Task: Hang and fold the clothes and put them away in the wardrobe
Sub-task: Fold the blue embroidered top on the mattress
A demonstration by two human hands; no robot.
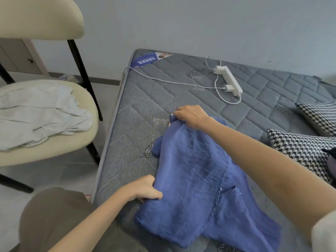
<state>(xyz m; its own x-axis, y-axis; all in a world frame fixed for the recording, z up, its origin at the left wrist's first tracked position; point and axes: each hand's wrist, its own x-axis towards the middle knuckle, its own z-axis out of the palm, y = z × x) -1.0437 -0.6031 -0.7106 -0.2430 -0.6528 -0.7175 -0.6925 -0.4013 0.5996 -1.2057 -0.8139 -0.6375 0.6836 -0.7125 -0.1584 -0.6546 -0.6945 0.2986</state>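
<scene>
A blue linen shirt (pixel 192 179) lies spread on the grey quilted mattress (pixel 138 106), its front placket running down the middle. My right hand (pixel 190 116) grips the shirt's far upper edge, fingers curled round the fabric. My left hand (pixel 145 188) pinches the shirt's near left edge against the mattress. A pale crumpled garment (pixel 40 113) lies on the seat of a cream chair (pixel 60 148) to the left.
A white power strip (pixel 230 80) with a plugged charger and white cables lies at the far middle of the mattress. Two houndstooth cushions (pixel 300 151) sit on the right. The chair's black legs stand close to the mattress's left edge.
</scene>
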